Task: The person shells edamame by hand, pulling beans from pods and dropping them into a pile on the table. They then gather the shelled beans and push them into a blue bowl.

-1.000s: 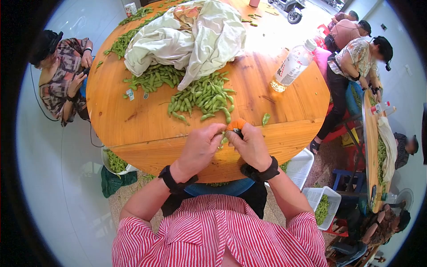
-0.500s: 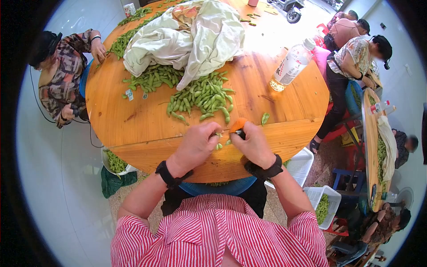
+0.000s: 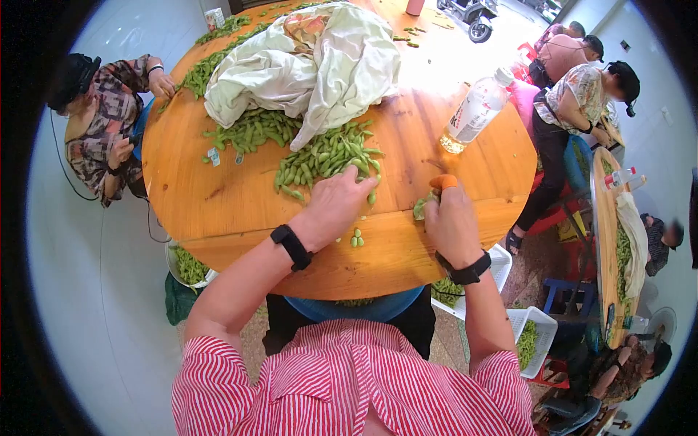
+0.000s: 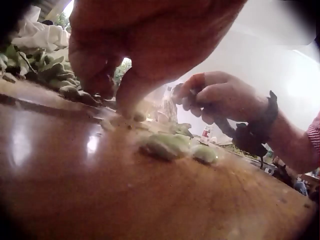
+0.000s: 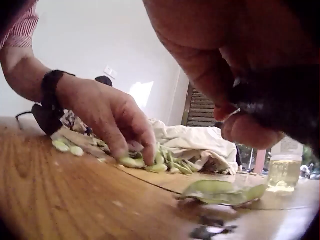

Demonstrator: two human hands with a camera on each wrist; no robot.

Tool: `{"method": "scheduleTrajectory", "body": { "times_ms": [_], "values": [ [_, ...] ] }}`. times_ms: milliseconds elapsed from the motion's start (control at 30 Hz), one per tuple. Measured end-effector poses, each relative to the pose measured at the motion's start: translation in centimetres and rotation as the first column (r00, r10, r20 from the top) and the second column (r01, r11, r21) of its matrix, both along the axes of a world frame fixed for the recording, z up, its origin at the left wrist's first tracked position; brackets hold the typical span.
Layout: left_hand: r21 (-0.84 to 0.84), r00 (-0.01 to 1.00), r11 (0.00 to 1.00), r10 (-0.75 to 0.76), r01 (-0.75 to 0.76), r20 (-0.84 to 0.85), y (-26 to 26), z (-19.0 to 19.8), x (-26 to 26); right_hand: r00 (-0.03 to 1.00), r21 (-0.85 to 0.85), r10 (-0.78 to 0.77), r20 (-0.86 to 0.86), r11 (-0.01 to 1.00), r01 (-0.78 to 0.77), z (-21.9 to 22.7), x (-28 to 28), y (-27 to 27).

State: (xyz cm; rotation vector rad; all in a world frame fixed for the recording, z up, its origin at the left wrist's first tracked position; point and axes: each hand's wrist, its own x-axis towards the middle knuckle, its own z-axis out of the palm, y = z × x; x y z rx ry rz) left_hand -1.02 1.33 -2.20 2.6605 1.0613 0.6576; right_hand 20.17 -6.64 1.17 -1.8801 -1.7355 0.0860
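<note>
My left hand [image 3: 336, 207] reaches to the near right edge of a heap of green soybean pods [image 3: 313, 167]. In the right wrist view its thumb and forefinger stand apart, with the tips at a pod [image 5: 132, 162]. My right hand [image 3: 452, 227] is curled round a small black tool [image 5: 280, 100], mostly hidden in the palm; an orange wrap [image 3: 443, 182] covers a finger. Beside this hand a single pod [image 3: 422, 206] lies on the table, below the fingers in the right wrist view. Shelled beans [image 3: 356, 238] lie between my forearms.
A pale cloth [image 3: 305, 73] covers part of the heap on the round wooden table [image 3: 211, 211]. A bottle [image 3: 476, 109] stands at the right. Below the edge are a blue basin [image 3: 349, 309] and white baskets [image 3: 534, 341]. Another person [image 3: 109, 123] sits at left.
My hands have parted: the left moved forward to the pods, the right moved right and forward to the single pod. Loose beans now show on the wood where they were.
</note>
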Motion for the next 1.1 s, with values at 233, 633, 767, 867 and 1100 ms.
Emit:
{"method": "scheduleTrajectory", "body": {
  "times_ms": [233, 633, 767, 867, 1100],
  "values": [
    [0.040, 0.991, 0.999, 0.000, 0.005, -0.133, 0.3, 0.7, -0.2, 0.899, -0.053, 0.211, -0.383, 0.967, -0.250, -0.6, -1.4, -1.5],
    [0.066, 0.987, 0.997, -0.033, 0.044, -0.160, -1.0, 0.8, -1.3, 0.864, -0.144, 0.193, -0.464, 0.946, -0.289, -1.9, -2.9, -1.9],
    [-0.085, 0.995, 0.996, -0.012, 0.020, 0.096, -2.4, 2.3, -1.5, 0.766, -0.238, 0.138, -0.628, 0.903, -0.358, -1.8, -3.0, -2.0],
    [-0.347, 0.968, 0.935, 0.017, 0.073, 0.249, -3.5, 2.4, -1.6, 0.639, -0.274, 0.051, -0.768, 0.875, -0.400, -1.4, -3.5, -2.0],
    [-0.767, 0.762, 0.556, 0.331, 0.319, 0.556, -4.7, 0.4, -1.9, 0.500, -0.255, -0.020, -0.866, 0.877, -0.407, -1.9, -3.9, -1.6]
  ]
}}
